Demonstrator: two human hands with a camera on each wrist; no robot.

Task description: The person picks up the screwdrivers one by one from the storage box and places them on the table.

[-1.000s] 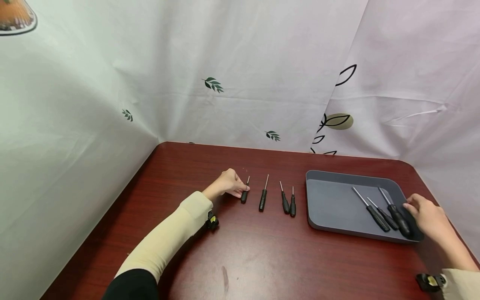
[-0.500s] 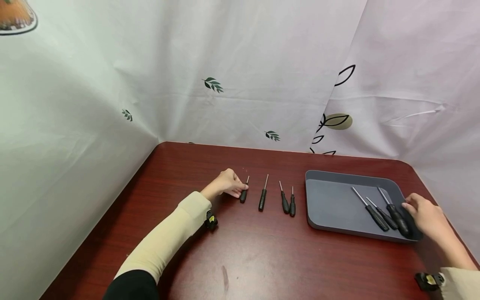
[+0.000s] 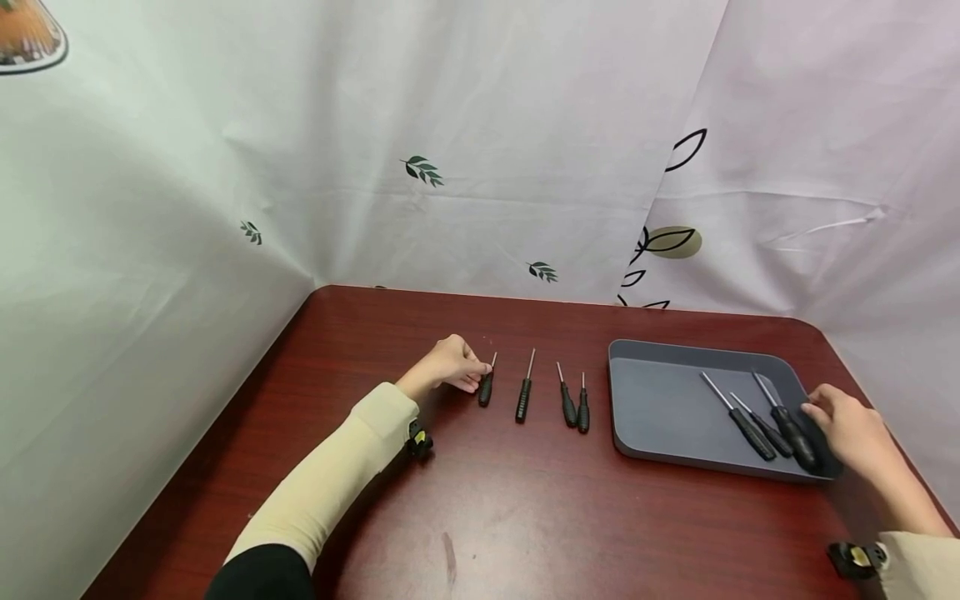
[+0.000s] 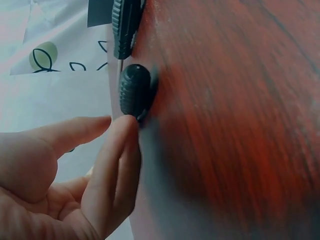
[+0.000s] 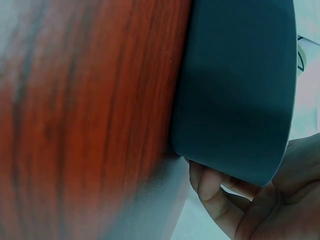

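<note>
Beside the leftmost black-handled screwdriver [image 3: 486, 390] on the table, my left hand [image 3: 448, 365] has its fingertips at the handle. In the left wrist view a narrow gap parts thumb and forefinger, and the screwdriver handle [image 4: 135, 90] lies just beyond them, not between them. To its right lie a longer screwdriver [image 3: 524, 400] and two short ones, a left one [image 3: 568, 407] and a right one [image 3: 583, 412]. My right hand [image 3: 851, 429] pinches the right end of the grey tray [image 3: 652, 408], thumb over the rim and fingers outside the wall [image 5: 235, 100].
Three screwdrivers lie slantwise in the tray's right half: a left one [image 3: 750, 432], a middle one [image 3: 772, 435] and a thick one [image 3: 793, 437]. White printed cloth [image 3: 480, 225] hangs behind and left of the reddish-brown table [image 3: 555, 508].
My left hand has drawn back slightly leftward from the leftmost screwdriver, baring more of its handle and shaft. The right hand keeps its place on the tray.
</note>
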